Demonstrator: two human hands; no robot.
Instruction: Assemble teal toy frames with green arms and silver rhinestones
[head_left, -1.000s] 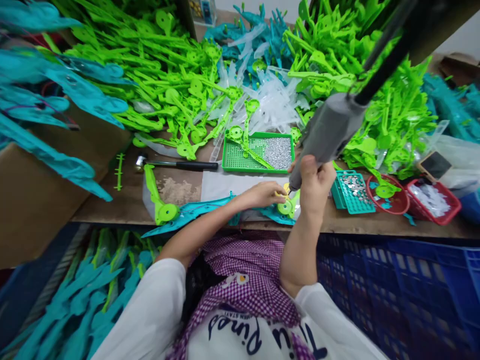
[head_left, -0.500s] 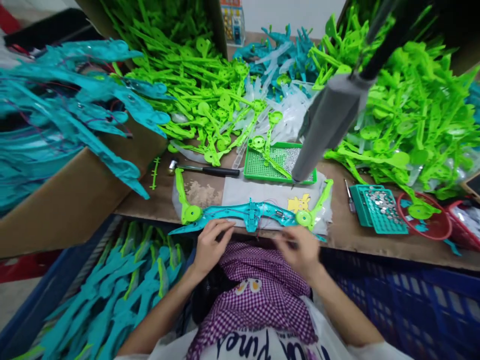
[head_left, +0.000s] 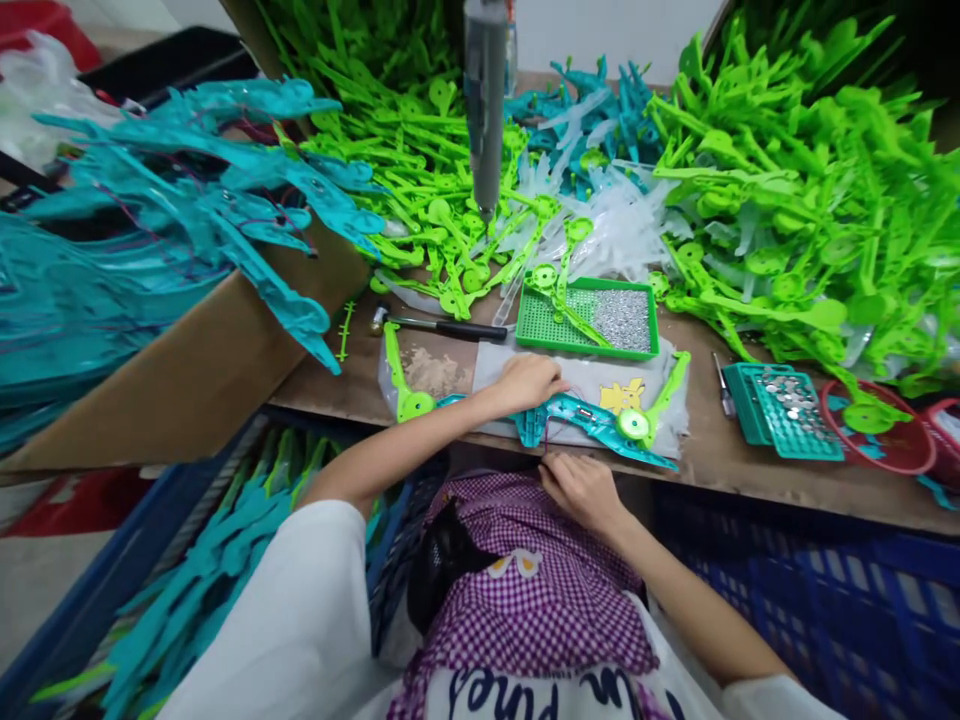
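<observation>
A bow-shaped teal plastic frame [head_left: 592, 420] lies across a grey cloth near the table's front edge, with a bright green arm [head_left: 667, 395] at its right end and another green arm [head_left: 397, 365] at its left. My left hand [head_left: 531, 382] reaches over the frame's middle, its forearm covering much of the left half. Its fingers are closed by the wires; what they pinch is hidden. Thin dark wires [head_left: 547, 432] hang from the frame's centre toward me. Just below the edge, my right hand [head_left: 583, 487] is closed, fingertips pinching the wire ends.
A grey electric screwdriver [head_left: 486, 110] hangs above the table. Behind the cloth are a hammer [head_left: 450, 326] and a green tray [head_left: 525, 335] of small metal parts. A teal tray [head_left: 799, 410] stands right. Green parts [head_left: 795, 230] are heaped behind; teal frames [head_left: 187, 190] overfill a carton at left.
My left hand has moved from the frame's front edge up over its centre. My right hand has shifted slightly down and closed at the wires. The hanging screwdriver has swung left and away.
</observation>
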